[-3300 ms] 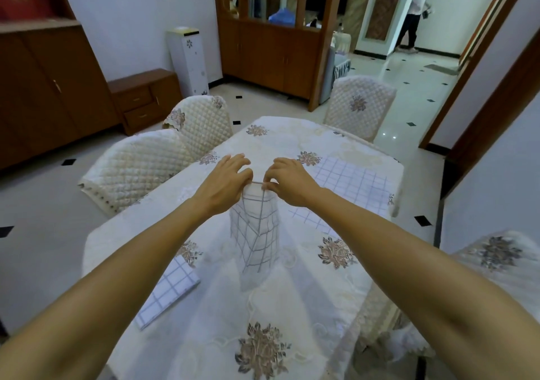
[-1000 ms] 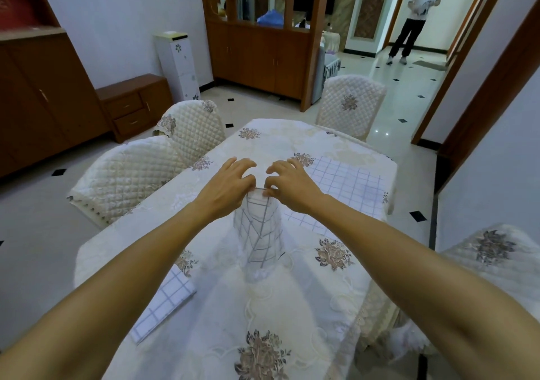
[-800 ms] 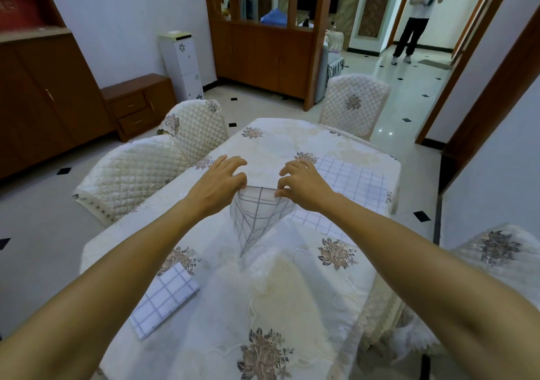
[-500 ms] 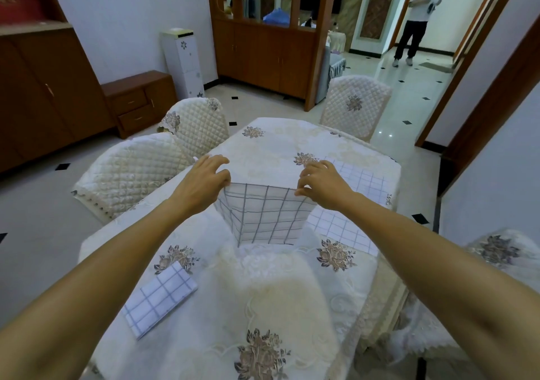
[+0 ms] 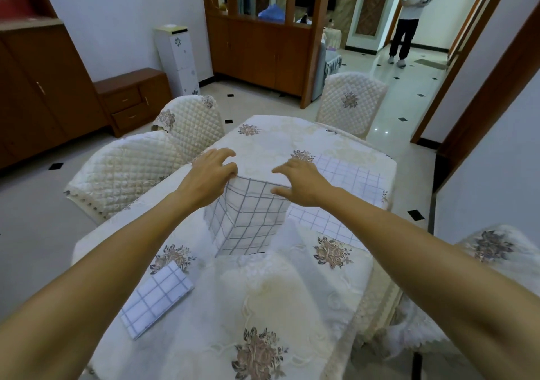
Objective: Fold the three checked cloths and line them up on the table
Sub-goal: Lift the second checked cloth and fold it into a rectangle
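Held cloth point(image 5: 248, 219): mid-table, raised, top edge pinched by my left hand point(image 5: 209, 179) and right hand point(image 5: 301, 182), lower edge on the table point(image 5: 292, 306). Step: second fold, I judge. Next: lay flat, halve. Folded cloth point(image 5: 156, 298): near left. Third cloth point(image 5: 347, 184): unfolded, right.

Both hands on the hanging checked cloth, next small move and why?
Probably lower the white grey-checked cloth flat onto the floral cream tablecloth for its next fold. The left hand and right hand pinch its top corners; it hangs with its bottom edge about touching the table, still bigger than the small folded checked cloth front left.
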